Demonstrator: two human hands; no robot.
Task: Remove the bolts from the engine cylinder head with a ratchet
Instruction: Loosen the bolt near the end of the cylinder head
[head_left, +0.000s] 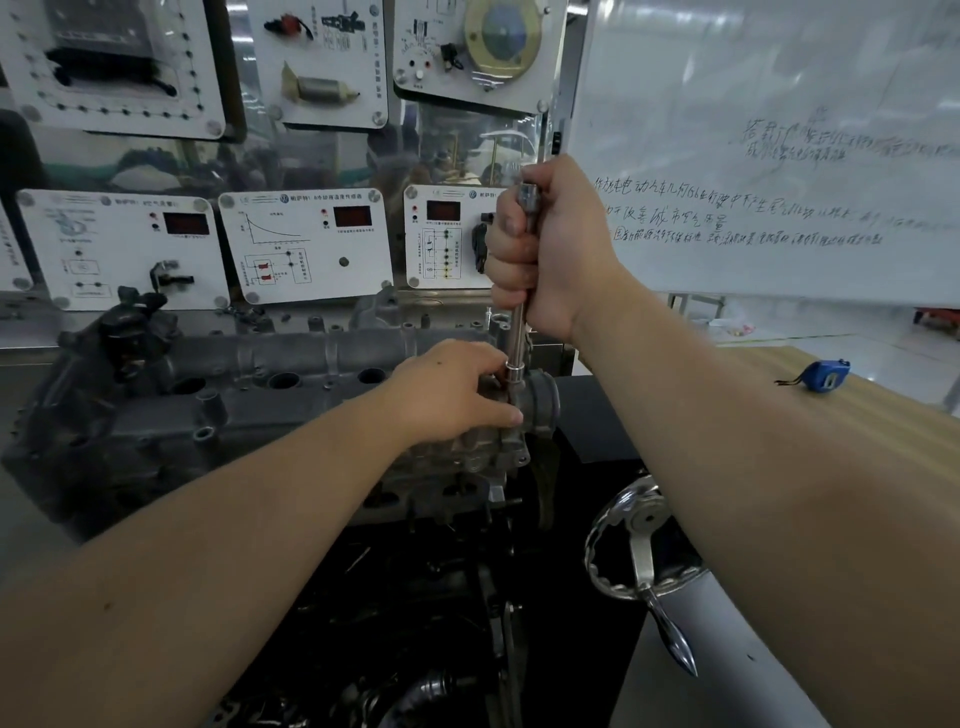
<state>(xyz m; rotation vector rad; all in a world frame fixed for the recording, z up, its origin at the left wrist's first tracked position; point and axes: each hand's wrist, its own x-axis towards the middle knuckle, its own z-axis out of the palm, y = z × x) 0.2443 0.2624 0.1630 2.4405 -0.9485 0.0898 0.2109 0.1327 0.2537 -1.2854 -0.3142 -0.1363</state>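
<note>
The cylinder head (249, 395) lies lengthwise on its stand in front of the person, and serves as the reference for all positions below. The tool (519, 332), a long chrome shaft, stands nearly upright at the right end of the cylinder head, its lower end seated on a fastener there. The bolt itself is hidden under the shaft's lower end and the fingers.

The right hand (550, 249) is closed in a full fist around the upper part of the shaft, above the cylinder head. The left hand (457, 389) rests on the right end of the cylinder head, fingers bent around the base of the shaft and steadying it at the casting.

Recommended practice for this step:
- Keep the shaft in line with the bolt axis; a tilted shaft is likely to slip off or round the bolt head.
- Use the left hand to hold the lower end seated, pressing downward lightly.
- Turn with the right hand in smooth, short strokes, not jerks.
- Keep the left fingers out from under the shaft's lower end.

A handwheel (639, 540) is below and right of the cylinder head; a blue tape measure (826, 375) lies on the desk (883, 441) to the right.
</note>
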